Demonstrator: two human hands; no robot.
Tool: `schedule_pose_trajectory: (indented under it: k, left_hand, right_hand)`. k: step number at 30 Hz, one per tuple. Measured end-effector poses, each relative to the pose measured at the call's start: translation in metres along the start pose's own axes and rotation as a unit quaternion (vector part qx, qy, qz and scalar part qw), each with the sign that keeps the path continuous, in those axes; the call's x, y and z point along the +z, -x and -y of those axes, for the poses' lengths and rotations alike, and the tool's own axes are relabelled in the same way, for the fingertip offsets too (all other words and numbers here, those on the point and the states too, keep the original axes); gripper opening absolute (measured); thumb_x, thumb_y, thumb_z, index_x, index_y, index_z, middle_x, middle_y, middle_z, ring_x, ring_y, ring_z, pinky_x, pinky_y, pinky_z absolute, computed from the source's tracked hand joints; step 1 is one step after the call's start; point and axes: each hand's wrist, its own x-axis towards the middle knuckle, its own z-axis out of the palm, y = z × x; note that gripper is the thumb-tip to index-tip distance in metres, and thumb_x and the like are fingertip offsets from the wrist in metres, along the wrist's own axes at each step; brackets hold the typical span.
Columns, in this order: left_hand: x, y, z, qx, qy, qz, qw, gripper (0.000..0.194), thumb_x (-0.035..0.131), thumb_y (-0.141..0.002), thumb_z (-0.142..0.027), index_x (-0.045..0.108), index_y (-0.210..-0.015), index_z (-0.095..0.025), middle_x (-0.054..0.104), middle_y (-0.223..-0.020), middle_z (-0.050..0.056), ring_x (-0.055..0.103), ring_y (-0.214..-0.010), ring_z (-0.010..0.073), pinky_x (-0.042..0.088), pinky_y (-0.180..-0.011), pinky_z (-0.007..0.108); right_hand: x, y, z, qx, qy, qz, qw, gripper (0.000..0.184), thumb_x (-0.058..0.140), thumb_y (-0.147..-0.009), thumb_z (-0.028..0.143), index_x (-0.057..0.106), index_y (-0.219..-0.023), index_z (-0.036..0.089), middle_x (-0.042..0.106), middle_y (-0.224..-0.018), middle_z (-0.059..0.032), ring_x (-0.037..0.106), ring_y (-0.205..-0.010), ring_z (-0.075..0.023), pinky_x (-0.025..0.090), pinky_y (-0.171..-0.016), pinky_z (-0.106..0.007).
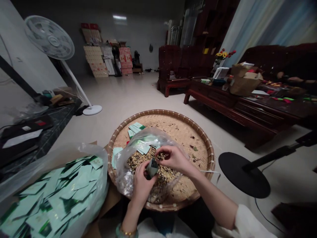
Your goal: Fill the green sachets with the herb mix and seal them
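Observation:
My left hand (141,183) is wrapped round a small green packet (152,168), held upright with its dark top toward me. At the packet's top, my right hand (175,160) has its fingers pinched together; whatever they hold is too small to make out. Both hands are over a clear plastic bag (123,177) lying open on a round woven bamboo tray (211,158). Inside the bag is a loose mix of pale and dark dried bits (166,174). Several flat light-green packets (135,127) lie at the tray's far left.
A big plastic bag full of light-green packets (74,188) stands at left. A white fan (91,109) is beyond it, and a black round stand base (244,174) sits to the right. Farther right, a dark wooden table (223,107) carries clutter; a person's hand (296,79) shows behind it.

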Motion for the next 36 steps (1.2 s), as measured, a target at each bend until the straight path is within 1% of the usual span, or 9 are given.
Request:
schedule_pose_trajectory:
  k: [4, 9, 13, 17, 22, 26, 31, 33, 36]
  left_hand:
    - [0.006, 0.002, 0.004, -0.013, 0.006, -0.009, 1.0, 0.04, 0.073, -0.062, -0.024, 0.063, -0.1, -0.02, 0.065, -0.101, 0.008, 0.061, -0.093, 0.0252, 0.052, -0.071, 0.034]
    - [0.008, 0.004, 0.015, -0.021, 0.008, -0.012, 1.0, 0.041, 0.073, -0.062, -0.026, 0.061, -0.101, -0.02, 0.065, -0.1, 0.008, 0.062, -0.092, 0.0243, 0.051, -0.074, 0.034]
    - [0.008, 0.004, 0.019, -0.031, 0.001, -0.011, 0.999, 0.044, 0.073, -0.062, -0.025, 0.06, -0.103, -0.018, 0.064, -0.101, 0.009, 0.063, -0.09, 0.024, 0.052, -0.073, 0.034]
    - [0.01, 0.003, 0.021, -0.016, -0.023, -0.024, 0.999, 0.044, 0.072, -0.061, -0.025, 0.059, -0.103, -0.017, 0.064, -0.1, 0.009, 0.063, -0.088, 0.0236, 0.052, -0.074, 0.035]
    - [0.013, 0.003, 0.025, -0.029, -0.039, -0.004, 0.999, 0.044, 0.069, -0.064, -0.025, 0.055, -0.104, -0.016, 0.063, -0.1, 0.009, 0.064, -0.081, 0.0212, 0.053, -0.072, 0.036]
    - [0.013, 0.003, 0.028, 0.001, -0.046, -0.007, 0.999, 0.047, 0.068, -0.066, -0.025, 0.052, -0.109, -0.017, 0.06, -0.105, 0.01, 0.062, -0.092, 0.0239, 0.054, -0.075, 0.037]
    - [0.006, 0.001, 0.022, 0.095, -0.077, 0.0, 0.992, 0.056, 0.063, -0.073, -0.019, 0.045, -0.127, -0.022, 0.05, -0.123, 0.012, 0.054, -0.111, 0.0257, 0.05, -0.088, 0.041]
    - [0.001, 0.0, 0.018, 0.118, -0.101, 0.018, 0.988, 0.057, 0.059, -0.079, -0.019, 0.042, -0.133, -0.026, 0.043, -0.13, 0.012, 0.049, -0.119, 0.0258, 0.047, -0.094, 0.043]
    - [-0.007, 0.001, 0.014, 0.126, -0.127, 0.04, 0.983, 0.055, 0.054, -0.083, -0.02, 0.039, -0.136, -0.03, 0.032, -0.138, 0.012, 0.048, -0.119, 0.0256, 0.049, -0.091, 0.041]
  right_hand:
    - [0.011, 0.001, 0.0, -0.036, 0.082, -0.011, 0.996, 0.028, 0.063, -0.063, 0.0, 0.069, -0.085, 0.017, 0.068, -0.088, -0.003, 0.062, -0.081, -0.0161, 0.049, -0.066, -0.024]
    - [0.015, 0.005, 0.001, -0.06, 0.129, 0.017, 0.99, 0.034, 0.061, -0.063, -0.004, 0.069, -0.088, 0.019, 0.066, -0.093, -0.0035, 0.061, -0.087, -0.0175, 0.051, -0.073, -0.026]
    - [0.014, 0.009, 0.002, -0.065, 0.137, 0.029, 0.988, 0.041, 0.061, -0.067, -0.002, 0.067, -0.101, 0.021, 0.06, -0.107, -0.0062, 0.06, -0.094, -0.0184, 0.052, -0.073, -0.026]
    - [0.015, 0.011, 0.002, -0.058, 0.166, 0.026, 0.984, 0.043, 0.059, -0.072, 0.001, 0.061, -0.109, 0.021, 0.057, -0.107, -0.0073, 0.059, -0.094, -0.018, 0.052, -0.072, -0.027]
    - [0.021, 0.012, 0.003, -0.064, 0.222, 0.026, 0.973, 0.037, 0.058, -0.072, -0.001, 0.063, -0.104, 0.018, 0.067, -0.096, -0.0072, 0.063, -0.089, -0.0199, 0.051, -0.078, -0.032]
    - [0.021, 0.011, 0.002, -0.085, 0.183, 0.018, 0.979, 0.041, 0.053, -0.075, 0.001, 0.062, -0.11, 0.02, 0.068, -0.104, -0.0064, 0.063, -0.095, -0.019, 0.049, -0.085, -0.034]
    - [0.016, 0.004, -0.023, -0.034, 0.124, -0.04, 0.991, 0.039, 0.046, -0.078, 0.003, 0.063, -0.109, 0.018, 0.066, -0.103, -0.0075, 0.063, -0.091, -0.0164, 0.051, -0.072, -0.026]
    - [0.018, 0.001, -0.041, -0.001, 0.147, -0.018, 0.989, 0.035, 0.048, -0.077, 0.004, 0.065, -0.105, 0.016, 0.067, -0.099, -0.0084, 0.063, -0.088, -0.017, 0.05, -0.073, -0.027]
    - [0.024, -0.003, -0.065, 0.033, 0.22, 0.051, 0.974, 0.027, 0.053, -0.077, 0.008, 0.068, -0.099, 0.014, 0.069, -0.093, -0.0082, 0.064, -0.083, -0.0179, 0.049, -0.077, -0.029]
